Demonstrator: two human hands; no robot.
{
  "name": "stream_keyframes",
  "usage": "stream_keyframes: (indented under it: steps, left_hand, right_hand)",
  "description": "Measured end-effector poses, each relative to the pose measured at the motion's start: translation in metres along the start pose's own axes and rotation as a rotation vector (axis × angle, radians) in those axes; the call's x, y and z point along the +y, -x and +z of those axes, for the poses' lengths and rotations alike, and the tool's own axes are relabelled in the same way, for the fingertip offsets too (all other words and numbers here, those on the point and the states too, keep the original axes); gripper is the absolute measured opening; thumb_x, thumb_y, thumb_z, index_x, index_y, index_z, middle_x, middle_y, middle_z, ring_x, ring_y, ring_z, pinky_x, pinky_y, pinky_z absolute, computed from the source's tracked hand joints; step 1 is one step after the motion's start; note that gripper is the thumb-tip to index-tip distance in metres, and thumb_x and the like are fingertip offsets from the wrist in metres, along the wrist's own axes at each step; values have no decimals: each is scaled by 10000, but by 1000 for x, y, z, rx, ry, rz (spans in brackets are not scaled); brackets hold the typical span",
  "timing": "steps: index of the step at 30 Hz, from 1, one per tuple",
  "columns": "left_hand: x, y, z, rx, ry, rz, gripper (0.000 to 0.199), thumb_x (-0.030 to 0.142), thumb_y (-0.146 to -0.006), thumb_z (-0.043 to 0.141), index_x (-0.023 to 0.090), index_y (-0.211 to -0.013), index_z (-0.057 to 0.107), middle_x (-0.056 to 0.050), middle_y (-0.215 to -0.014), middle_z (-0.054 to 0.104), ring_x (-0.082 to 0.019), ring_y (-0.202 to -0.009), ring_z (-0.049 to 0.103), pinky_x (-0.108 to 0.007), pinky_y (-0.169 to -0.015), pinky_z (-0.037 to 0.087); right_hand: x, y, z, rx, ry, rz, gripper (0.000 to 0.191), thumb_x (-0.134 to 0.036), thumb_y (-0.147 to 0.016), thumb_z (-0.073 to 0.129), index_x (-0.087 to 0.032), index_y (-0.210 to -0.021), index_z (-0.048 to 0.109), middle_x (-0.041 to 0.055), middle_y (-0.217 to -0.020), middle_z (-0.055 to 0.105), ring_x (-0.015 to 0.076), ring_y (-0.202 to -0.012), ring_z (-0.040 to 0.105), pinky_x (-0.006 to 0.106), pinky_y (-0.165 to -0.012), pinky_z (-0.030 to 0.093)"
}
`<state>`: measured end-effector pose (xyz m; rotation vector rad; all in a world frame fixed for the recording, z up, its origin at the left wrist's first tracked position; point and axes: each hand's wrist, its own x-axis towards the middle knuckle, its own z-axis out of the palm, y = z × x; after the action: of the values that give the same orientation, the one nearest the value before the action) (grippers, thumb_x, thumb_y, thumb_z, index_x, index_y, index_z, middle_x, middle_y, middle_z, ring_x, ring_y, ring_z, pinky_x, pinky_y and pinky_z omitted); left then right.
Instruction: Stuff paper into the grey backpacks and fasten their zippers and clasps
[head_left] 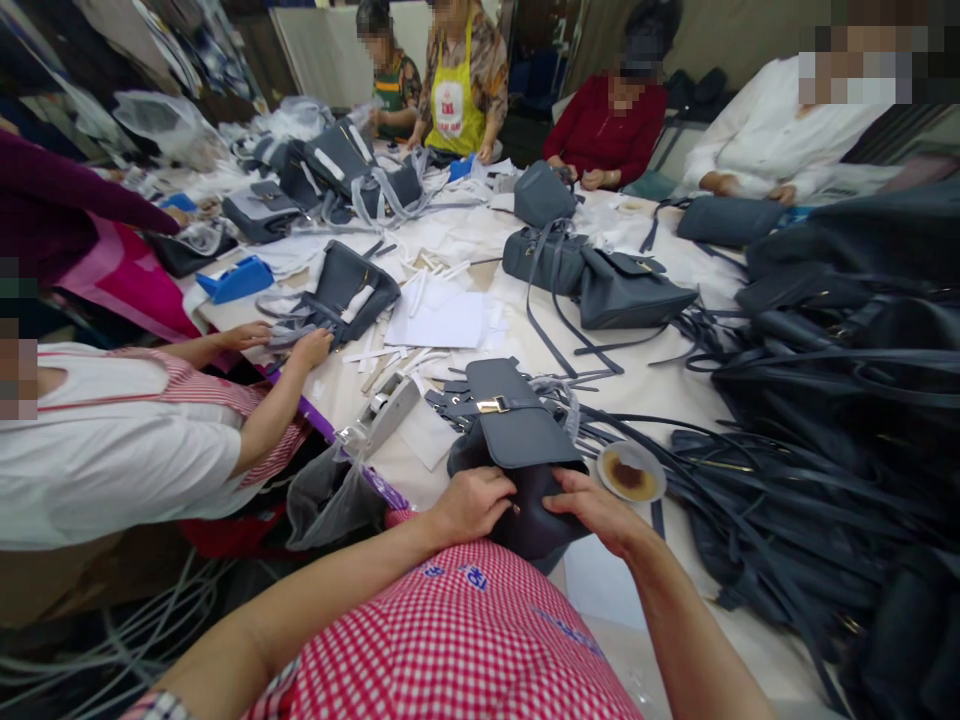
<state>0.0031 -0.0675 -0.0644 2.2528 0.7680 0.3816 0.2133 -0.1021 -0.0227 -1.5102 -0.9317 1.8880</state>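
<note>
Close to my apron, a dark blue-grey handbag (537,500) stands on the table with its flap (517,425) lying toward the far side. A strap with a gold buckle (493,404) crosses the flap. My left hand (474,503) has its fingers curled against the bag's left front, near a small shiny spot. On the right, my right hand (590,508) grips the front panel, thumb and fingers pressed on the leather. The inside of the bag is hidden from me.
A dish of brownish paste (631,471) sits right of the bag. Left stands a metal tape dispenser (384,412). Dark bags and straps (817,430) pile up at right. A co-worker's hand (311,347) touches another bag (352,290). White paper (439,315) lies beyond.
</note>
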Motion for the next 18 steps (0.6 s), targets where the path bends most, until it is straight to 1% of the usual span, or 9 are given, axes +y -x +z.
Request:
stream_keyframes:
  steps: [3,7,10,13,15,18]
  left_hand:
    - [2,-2,0,-37,-154,31,149,211,-868,494,167,-936,619,-85,-909,641,-206,-879,589,-318,-818,467]
    - [4,-5,-1,-71,-251,90,161,209,-879,452,170,-850,606,-87,-864,633,-203,-829,575,-313,-768,448]
    - [8,-7,-1,-112,-314,106,170,197,-864,448,175,-772,590,-85,-818,622,-203,-789,557,-318,-742,430]
    - [12,-6,-1,-156,-282,52,107,158,-802,484,169,-766,584,-84,-810,622,-201,-778,551,-310,-723,418]
    - [13,-1,-5,-209,-207,-10,71,143,-760,519,175,-742,580,-52,-783,627,-172,-735,552,-269,-681,409]
    - [5,16,-19,-262,-156,-80,73,164,-742,560,187,-673,563,3,-679,608,-127,-624,531,-223,-605,383]
  right_hand:
    - [-1,0,1,1,-12,4,315,-209,-595,635,-187,-902,703,-19,-744,711,185,-668,602,299,-654,455]
    - [-1,1,2,12,-19,-5,304,-217,-583,640,-192,-879,706,-21,-742,711,182,-666,597,293,-651,457]
    - [-1,1,3,7,-26,-25,328,-214,-581,644,-200,-902,704,-22,-758,719,176,-675,605,280,-654,457]
    - [1,-2,5,8,-28,-54,358,-205,-594,635,-196,-947,694,-13,-786,728,177,-680,618,277,-647,463]
    - [3,-5,5,27,-23,-81,377,-204,-604,623,-194,-976,682,0,-829,734,189,-701,635,294,-670,483]
    - [6,-12,6,73,-6,-128,367,-224,-625,611,-200,-987,666,13,-876,734,205,-739,655,329,-721,511]
